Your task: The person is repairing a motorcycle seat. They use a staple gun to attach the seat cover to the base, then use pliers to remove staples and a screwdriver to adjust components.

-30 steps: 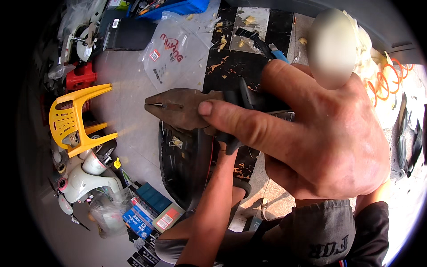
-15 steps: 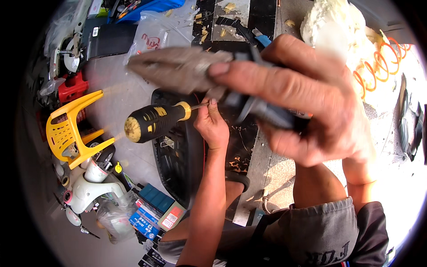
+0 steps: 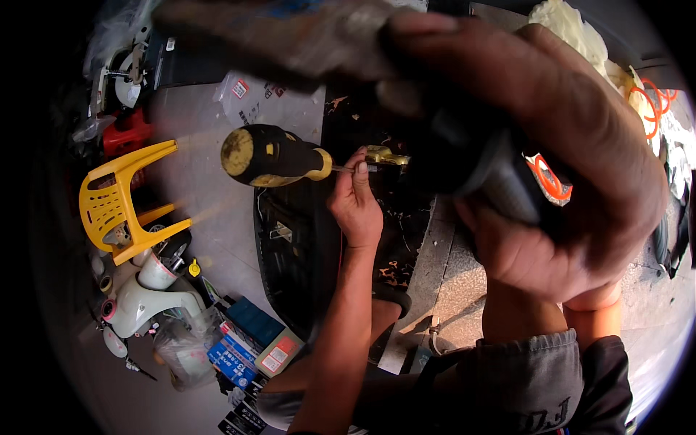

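My left hand (image 3: 355, 206) is closed around the thin metal shaft of a screwdriver (image 3: 272, 156), fingers (image 3: 360, 168) pinching it just past the collar. The screwdriver lies roughly level, its black and yellow handle pointing left and its shaft running right toward a small brass-coloured part (image 3: 386, 155). Tip and part appear to meet, though the contact point is too small to confirm.

My right hand (image 3: 558, 174) is raised close to the camera and fills the upper right of the view. It is clenched on the dark grips of a pair of pliers (image 3: 290, 36), whose grey head is blurred across the top, pointing left.

Below the left hand lies a black curved panel (image 3: 286, 246) on the concrete floor (image 3: 210, 130). To the far left stands a yellow plastic chair (image 3: 119, 199), with a red container (image 3: 127, 130) beyond it. Near left are a white moulded part (image 3: 138, 304) and blue boxes (image 3: 239, 348). A clear plastic bag (image 3: 264, 101) lies far of the screwdriver. Orange coiled cord (image 3: 649, 105) sits at the far right.
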Demonstrator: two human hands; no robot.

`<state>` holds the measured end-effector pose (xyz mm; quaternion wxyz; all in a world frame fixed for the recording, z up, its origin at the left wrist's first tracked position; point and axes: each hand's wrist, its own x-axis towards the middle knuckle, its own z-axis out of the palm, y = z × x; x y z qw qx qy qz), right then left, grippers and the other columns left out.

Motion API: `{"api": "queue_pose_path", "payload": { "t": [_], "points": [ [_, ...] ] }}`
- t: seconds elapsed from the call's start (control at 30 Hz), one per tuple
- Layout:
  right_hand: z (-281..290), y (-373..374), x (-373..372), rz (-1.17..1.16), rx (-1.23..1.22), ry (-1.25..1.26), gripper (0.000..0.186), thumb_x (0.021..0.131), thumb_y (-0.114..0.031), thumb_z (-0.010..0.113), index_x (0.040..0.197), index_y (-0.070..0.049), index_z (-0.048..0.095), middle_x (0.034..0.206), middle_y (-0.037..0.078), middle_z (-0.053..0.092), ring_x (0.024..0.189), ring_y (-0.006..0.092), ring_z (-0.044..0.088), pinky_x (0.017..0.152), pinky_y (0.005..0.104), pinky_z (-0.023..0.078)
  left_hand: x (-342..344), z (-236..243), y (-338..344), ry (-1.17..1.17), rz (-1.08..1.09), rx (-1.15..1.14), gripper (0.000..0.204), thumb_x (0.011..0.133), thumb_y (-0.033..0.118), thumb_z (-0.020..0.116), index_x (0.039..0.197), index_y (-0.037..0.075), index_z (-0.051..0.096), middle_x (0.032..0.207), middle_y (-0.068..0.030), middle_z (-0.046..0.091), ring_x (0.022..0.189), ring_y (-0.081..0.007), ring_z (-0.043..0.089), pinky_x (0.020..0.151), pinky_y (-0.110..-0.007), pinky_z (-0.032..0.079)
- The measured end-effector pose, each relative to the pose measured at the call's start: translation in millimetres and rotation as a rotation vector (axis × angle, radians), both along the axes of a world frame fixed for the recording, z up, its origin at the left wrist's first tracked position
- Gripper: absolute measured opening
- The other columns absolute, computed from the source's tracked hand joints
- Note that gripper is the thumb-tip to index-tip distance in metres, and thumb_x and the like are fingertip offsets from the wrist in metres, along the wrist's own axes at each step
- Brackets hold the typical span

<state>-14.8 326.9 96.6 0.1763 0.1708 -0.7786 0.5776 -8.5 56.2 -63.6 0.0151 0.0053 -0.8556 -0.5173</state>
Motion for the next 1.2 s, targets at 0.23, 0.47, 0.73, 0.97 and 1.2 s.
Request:
{"api": "queue_pose_path", "payload": {
  "t": [0.23,0.47,0.73,0.97,1.2],
  "points": [
    [-187.7,47.3,-24.9,-0.281,0.639,-0.754,0.061,0.079,-0.017,0.068,0.139,-0.02,0.058,0.113,0.021,0.069,0.1,0.0389,0.067,0.09,0.047,0.052,-3.1,14.5,5.0,-0.062,0.074,0.23,0.034,0.107,0.029,0.052,0.119,-0.001,0.063,0.129,-0.0147,0.066,0.118,-0.0242,0.064,0.101,-0.037,0.046],
    [-170.8,-31.1,-4.3,0.014,0.592,-0.371,0.058,0.085,-0.032,0.073,0.133,-0.003,0.059,0.116,0.018,0.064,0.107,0.0371,0.06,0.098,0.0424,0.047,1.6,15.3,-13.9,-0.088,0.2,0.268,0.041,0.107,0.034,0.05,0.122,-0.002,0.06,0.131,-0.0183,0.063,0.12,-0.0307,0.063,0.104,-0.045,0.046],
    [-189.6,-52.4,-16.6,0.66,0.307,-0.801,0.06,0.088,-0.04,0.069,0.13,0.002,0.059,0.1,0.024,0.071,0.099,0.0362,0.068,0.088,0.0428,0.05,98.4,4.9,-5.5,-0.267,0.347,0.336,0.038,0.108,0.031,0.048,0.121,-0.004,0.056,0.124,-0.0236,0.065,0.115,-0.0363,0.065,0.102,-0.046,0.051],
    [-192.5,-42.3,-5.0,0.652,0.075,-0.963,0.048,0.091,-0.043,0.067,0.116,-0.002,0.068,0.078,0.013,0.066,0.078,0.0215,0.061,0.075,0.038,0.047,186.7,-28.5,5.9,-0.615,0.388,0.349,0.034,0.109,0.027,0.044,0.119,-0.004,0.055,0.116,-0.0211,0.069,0.108,-0.0303,0.068,0.098,-0.042,0.053],
    [-140.5,-16.1,15.9,0.345,0.27,-0.722,0.037,0.09,-0.028,0.07,0.111,0.002,0.068,0.095,0.021,0.067,0.09,0.0346,0.064,0.083,0.04,0.05,113.8,-25.3,14.2,-0.667,0.385,-0.044,0.05,0.105,0.034,0.053,0.133,-0.007,0.051,0.119,-0.0191,0.068,0.108,-0.026,0.067,0.097,-0.037,0.05]
  ]
}}
